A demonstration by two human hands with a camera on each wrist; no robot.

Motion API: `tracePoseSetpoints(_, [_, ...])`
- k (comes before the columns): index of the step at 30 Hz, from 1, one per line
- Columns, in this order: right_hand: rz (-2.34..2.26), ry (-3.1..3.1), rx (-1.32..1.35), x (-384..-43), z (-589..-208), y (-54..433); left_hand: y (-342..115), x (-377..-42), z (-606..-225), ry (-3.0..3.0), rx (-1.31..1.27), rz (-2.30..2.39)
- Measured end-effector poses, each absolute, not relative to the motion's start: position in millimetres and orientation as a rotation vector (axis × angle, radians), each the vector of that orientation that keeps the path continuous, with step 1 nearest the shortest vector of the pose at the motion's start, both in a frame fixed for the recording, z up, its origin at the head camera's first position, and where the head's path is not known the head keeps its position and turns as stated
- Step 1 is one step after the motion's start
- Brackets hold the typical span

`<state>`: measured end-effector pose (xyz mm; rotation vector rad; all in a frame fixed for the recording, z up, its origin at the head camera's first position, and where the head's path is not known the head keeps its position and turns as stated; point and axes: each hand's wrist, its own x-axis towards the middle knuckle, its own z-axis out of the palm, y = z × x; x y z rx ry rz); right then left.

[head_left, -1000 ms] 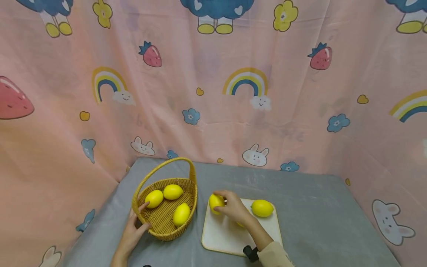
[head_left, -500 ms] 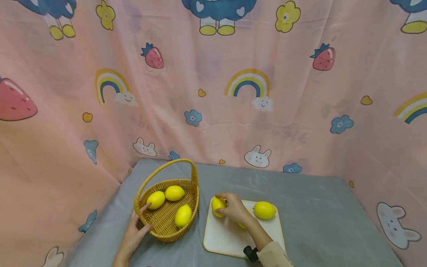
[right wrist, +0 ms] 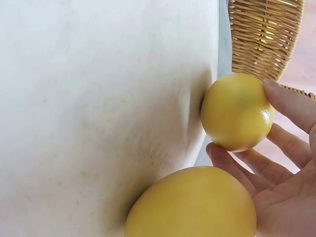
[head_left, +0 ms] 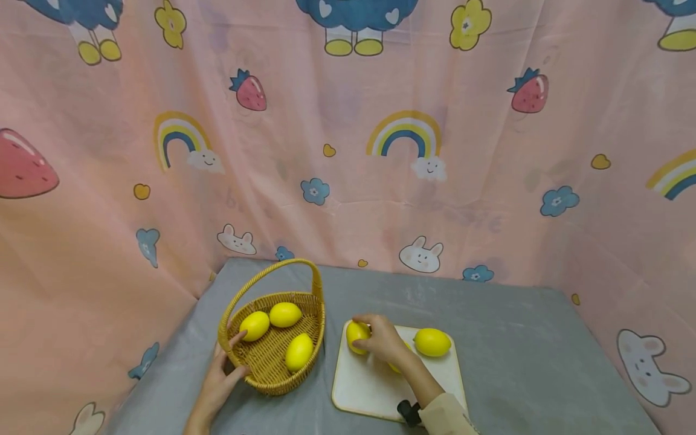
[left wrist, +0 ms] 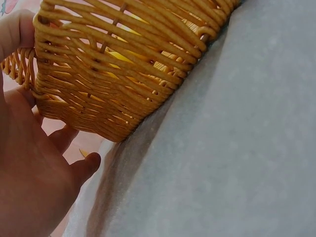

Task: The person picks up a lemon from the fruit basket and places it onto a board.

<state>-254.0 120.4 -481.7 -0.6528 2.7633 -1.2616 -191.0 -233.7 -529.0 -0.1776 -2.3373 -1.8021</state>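
My left hand (head_left: 214,386) holds the near left rim of a wicker basket (head_left: 266,380), its thumb and fingers over the edge. Three yellow lemons lie inside: a left lemon (head_left: 255,326), a back lemon (head_left: 285,315) and a right lemon (head_left: 299,353). Over a white cutting board (head_left: 364,389), my right hand (head_left: 383,341) grips a lemon (right wrist: 236,112) at the far left corner between thumb and fingers. A second lemon (right wrist: 192,205) sits under that hand, mostly hidden in the head view. Another lemon (head_left: 432,342) rests at the board's far right corner.
Beneath everything is a table with a grey cover (head_left: 516,362). The basket's tall arched handle (head_left: 261,275) rises above its rim. A pink patterned curtain (head_left: 348,211) hangs behind and on both sides of the table.
The head view has shifted slightly. Both hands, the basket and the lemons keep their places relative to one another.
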Motion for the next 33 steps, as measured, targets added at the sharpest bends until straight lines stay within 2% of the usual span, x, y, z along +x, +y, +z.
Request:
tracePoseSetpoints(17, [-1.284, 2.748, -0.55, -256, -483, 124, -234, -191, -529, -2.331, -0.184, -1.8])
tracePoseSetpoints(33, [-1.542, 2.626, -0.504, -261, -478, 138, -234, -192, -531, -2.313, -0.206, -1.796])
